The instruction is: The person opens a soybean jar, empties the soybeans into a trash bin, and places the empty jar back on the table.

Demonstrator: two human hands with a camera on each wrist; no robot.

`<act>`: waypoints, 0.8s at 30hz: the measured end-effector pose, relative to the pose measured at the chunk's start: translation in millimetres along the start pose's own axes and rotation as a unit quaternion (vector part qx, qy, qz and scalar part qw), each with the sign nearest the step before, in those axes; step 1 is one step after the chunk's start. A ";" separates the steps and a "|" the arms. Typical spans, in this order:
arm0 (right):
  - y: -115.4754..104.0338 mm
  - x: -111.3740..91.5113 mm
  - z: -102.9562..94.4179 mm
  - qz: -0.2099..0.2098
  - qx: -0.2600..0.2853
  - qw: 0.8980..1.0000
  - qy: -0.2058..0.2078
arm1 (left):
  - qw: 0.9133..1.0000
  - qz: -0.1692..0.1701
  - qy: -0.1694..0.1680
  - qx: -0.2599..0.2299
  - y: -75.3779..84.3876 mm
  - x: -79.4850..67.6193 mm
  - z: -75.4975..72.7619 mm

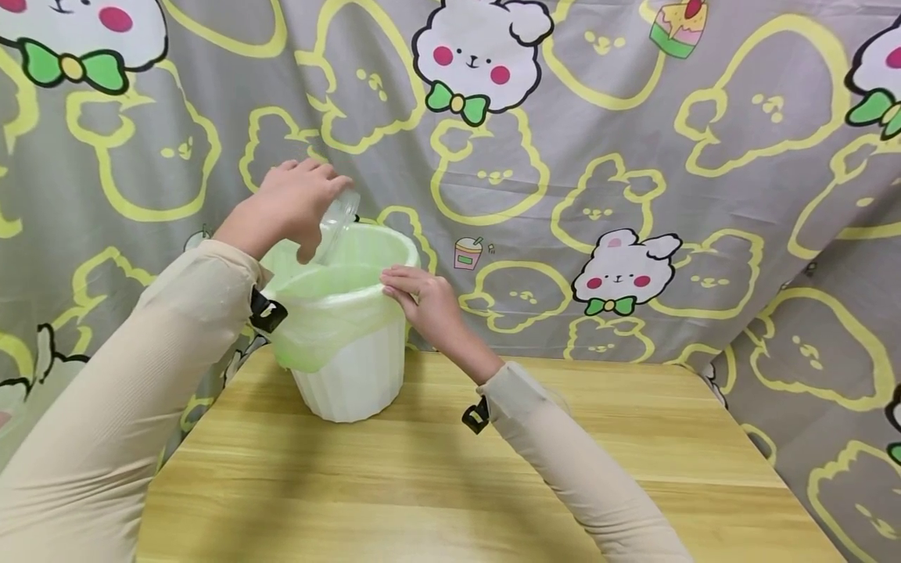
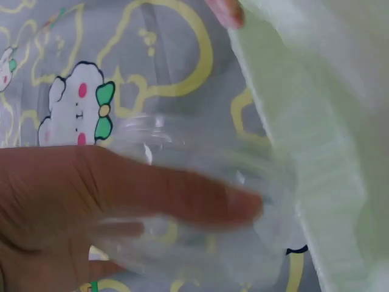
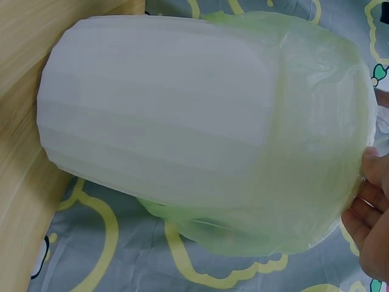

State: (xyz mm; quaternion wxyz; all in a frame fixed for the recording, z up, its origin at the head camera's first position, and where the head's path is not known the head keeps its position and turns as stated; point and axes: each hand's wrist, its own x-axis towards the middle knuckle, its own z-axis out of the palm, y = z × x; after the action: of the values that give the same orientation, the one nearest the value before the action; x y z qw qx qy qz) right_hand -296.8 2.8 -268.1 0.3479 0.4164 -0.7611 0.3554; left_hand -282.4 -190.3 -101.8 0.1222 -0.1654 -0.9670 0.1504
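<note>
A white fluted trash bin [image 1: 355,379] stands upright near the table's back edge. Its pale green bag [image 1: 317,332] lines the inside and folds down over the rim. My left hand [image 1: 296,205] is above the bin's mouth and grips a clear plastic cup [image 1: 341,219], tilted at the opening. In the left wrist view the thumb lies along the see-through cup [image 2: 200,249], which is blurred. At the bin's right side, my right hand [image 1: 427,303] pinches the rim, its thumb and fingertips on the bag's edge in the right wrist view.
The wood-grain table [image 1: 450,493] extends toward me and to the right of the bin. A grey curtain [image 1: 619,156] with yellow outlines and white cartoon animals hangs right behind the table and along its sides.
</note>
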 end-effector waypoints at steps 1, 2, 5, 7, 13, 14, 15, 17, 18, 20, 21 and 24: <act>-0.3 0.0 0.0 0.000 0.002 1.000 0.000 | 1.000 0.002 -0.012 0.006 0.3 -1.0 -0.7; -0.6 0.1 0.0 0.000 0.003 1.000 0.001 | 1.000 0.002 -0.019 0.007 0.2 -1.8 -1.0; -1.4 0.5 -0.2 0.002 0.006 1.000 0.001 | 1.000 -0.005 -0.004 -0.003 -0.9 -2.1 -1.3; -1.2 0.6 0.3 0.001 0.007 1.000 0.000 | 1.000 -0.013 0.004 -0.010 -2.8 -2.3 -1.6; -2.0 1.3 1.4 0.002 0.016 1.000 -0.001 | 0.997 -0.033 0.040 -0.058 -8.7 -6.4 1.5; -2.1 1.3 1.5 0.002 0.016 1.000 -0.001 | 0.996 -0.038 0.053 -0.067 -9.6 -7.4 3.1; -1.7 1.4 1.7 0.003 0.016 1.000 -0.001 | 0.994 -0.042 0.066 -0.075 -10.3 -8.6 4.9; -1.8 1.5 1.4 0.004 0.016 1.000 -0.003 | 0.990 -0.054 0.094 -0.091 -11.3 -11.2 8.6; -1.7 1.6 1.1 0.004 0.016 1.000 -0.004 | 0.987 -0.061 0.108 -0.099 -11.6 -12.5 10.5; -0.7 1.8 0.5 0.000 0.017 1.000 -0.006 | 0.980 -0.082 0.137 -0.120 -11.5 -15.6 13.7; 0.0 1.9 -0.1 -0.005 0.019 1.000 -0.007 | 0.975 -0.094 0.151 -0.132 -11.1 -17.4 14.9; 3.1 2.2 -2.6 -0.026 0.029 0.999 -0.012 | 0.954 -0.130 0.196 -0.185 -8.2 -23.2 18.3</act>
State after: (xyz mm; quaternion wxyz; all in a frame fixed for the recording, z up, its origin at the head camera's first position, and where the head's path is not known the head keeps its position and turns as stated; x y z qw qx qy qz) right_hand -299.8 5.3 -265.7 0.3352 0.4499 -0.7440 0.3629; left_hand -268.7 -210.6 -120.3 0.2946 -0.0844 -0.9482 -0.0835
